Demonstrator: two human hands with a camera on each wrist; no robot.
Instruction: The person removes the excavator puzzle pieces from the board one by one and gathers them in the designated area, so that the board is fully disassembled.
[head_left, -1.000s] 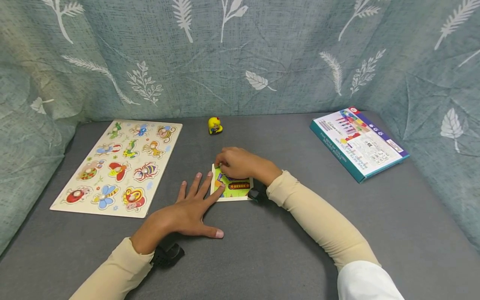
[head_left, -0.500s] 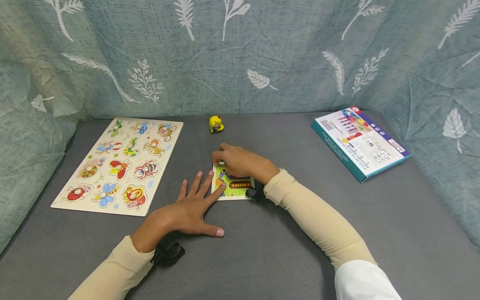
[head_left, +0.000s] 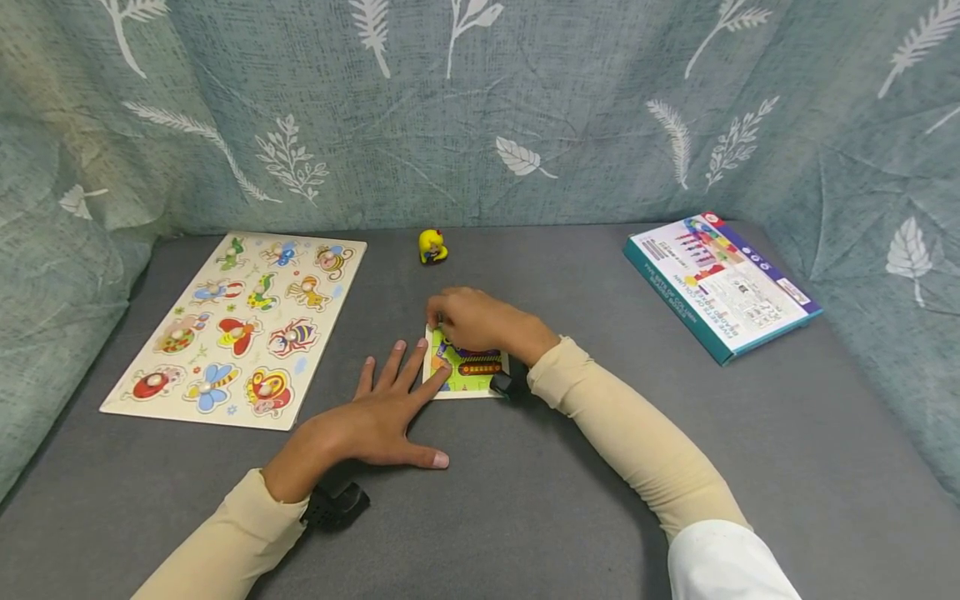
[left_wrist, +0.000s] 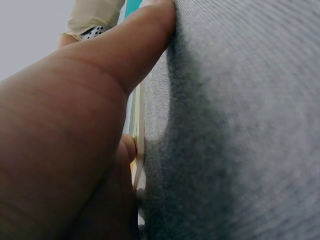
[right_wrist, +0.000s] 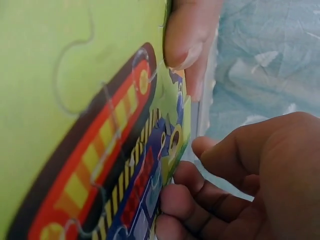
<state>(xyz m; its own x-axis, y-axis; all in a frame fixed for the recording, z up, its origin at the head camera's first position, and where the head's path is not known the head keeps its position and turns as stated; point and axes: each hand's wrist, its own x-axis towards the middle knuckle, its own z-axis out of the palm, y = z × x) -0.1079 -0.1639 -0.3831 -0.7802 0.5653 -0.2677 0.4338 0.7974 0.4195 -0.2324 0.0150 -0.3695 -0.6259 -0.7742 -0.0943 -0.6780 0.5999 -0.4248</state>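
A small square jigsaw puzzle [head_left: 468,383] lies on the grey table, its green picture showing a tracked digger. My left hand [head_left: 382,425] rests flat with fingers spread, the index fingertip over the puzzle's left part. At the upper left corner, my right hand [head_left: 480,321] curls its fingers at a puzzle piece [right_wrist: 177,132]. In the right wrist view this piece looks tilted up from the board, with the bent fingers [right_wrist: 175,199] against its edge. The grip itself is partly hidden. The left wrist view mostly shows the left thumb [left_wrist: 135,45] beside the puzzle's thin edge.
A wooden peg board [head_left: 247,333] with insect pieces lies to the left. Behind the puzzle stands a small yellow figure [head_left: 432,247]. A flat teal and white box [head_left: 723,283] lies at the right. A leaf-patterned curtain [head_left: 480,117] closes off the back.
My right hand's fingers shift slightly around the puzzle's upper left corner; a pale edge seen under them half a second ago is now less visible. The left hand stays put.
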